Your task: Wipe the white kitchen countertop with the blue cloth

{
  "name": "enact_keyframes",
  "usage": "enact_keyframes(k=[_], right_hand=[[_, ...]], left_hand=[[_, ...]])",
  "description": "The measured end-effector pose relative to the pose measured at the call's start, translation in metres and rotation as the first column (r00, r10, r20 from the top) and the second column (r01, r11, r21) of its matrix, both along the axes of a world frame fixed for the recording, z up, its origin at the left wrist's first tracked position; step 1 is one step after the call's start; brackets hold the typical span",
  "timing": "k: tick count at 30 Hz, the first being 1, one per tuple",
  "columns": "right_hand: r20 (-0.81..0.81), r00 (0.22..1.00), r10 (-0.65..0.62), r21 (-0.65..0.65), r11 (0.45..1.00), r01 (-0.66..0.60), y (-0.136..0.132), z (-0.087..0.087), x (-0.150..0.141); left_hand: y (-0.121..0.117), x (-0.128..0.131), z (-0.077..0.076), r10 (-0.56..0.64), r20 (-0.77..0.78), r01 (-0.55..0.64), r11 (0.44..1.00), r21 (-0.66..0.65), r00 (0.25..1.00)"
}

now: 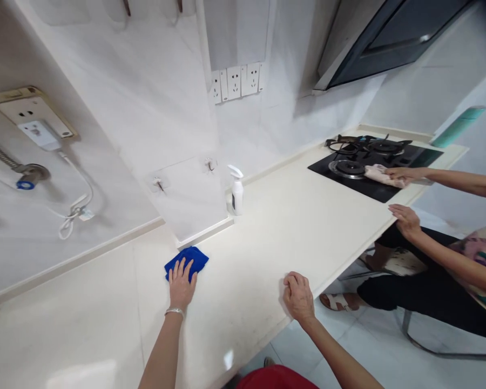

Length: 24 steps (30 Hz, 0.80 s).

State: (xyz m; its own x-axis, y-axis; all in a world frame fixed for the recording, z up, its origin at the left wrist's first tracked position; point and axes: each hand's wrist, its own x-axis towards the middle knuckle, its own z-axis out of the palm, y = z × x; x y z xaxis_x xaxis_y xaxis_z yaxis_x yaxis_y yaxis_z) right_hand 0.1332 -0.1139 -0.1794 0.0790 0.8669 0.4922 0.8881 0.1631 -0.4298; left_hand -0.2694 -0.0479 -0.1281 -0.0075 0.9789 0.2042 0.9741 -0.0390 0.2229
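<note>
On the far left wall a socket plate (31, 111) is sitting with a white plug (40, 134) in it, its cord (78, 202) hanging down in a loop; just below, a metal hose fitting (29, 174) with a blue ring is sticking out of the tile; further right two small wall hooks (159, 185) are showing on a pale panel.

The left hand (181, 283) is lying flat on the white countertop (267, 232), its fingers spread wide and pressing down on a blue cloth (188, 260); the cloth is lying bunched under the fingertips, near the back wall where the panel ends; a thin bracelet (174, 311) is circling the wrist.

A white spray bottle (236, 190) is standing upright against the wall, well apart from the cloth; above it a row of wall sockets (237, 82) is showing.

The right hand (298, 296) is resting at the front edge of the countertop, its fingers curled in narrow and holding nothing.

Further right a seated co-worker is reaching in; one co-worker's hand (405, 219) is resting on the counter edge, the other hand (403, 174) is pressing a pale rag (380, 174) onto the black gas hob (372, 162); a dark range hood (389, 38) is hanging above.
</note>
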Motion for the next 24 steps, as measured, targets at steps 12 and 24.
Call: enact_keyframes(k=[12,24], right_hand=[[-0.011,1.0,0.024,0.006,1.0,-0.024,0.0,-0.006,0.0],[-0.056,0.998,0.018,-0.046,0.999,-0.02,0.001,-0.008,-0.002]], left_hand=[[-0.108,0.022,0.006,0.027,-0.198,-0.011,0.997,0.08,0.98],[0.03,0.114,0.005,-0.188,-0.014,0.188,0.982,0.016,0.982]])
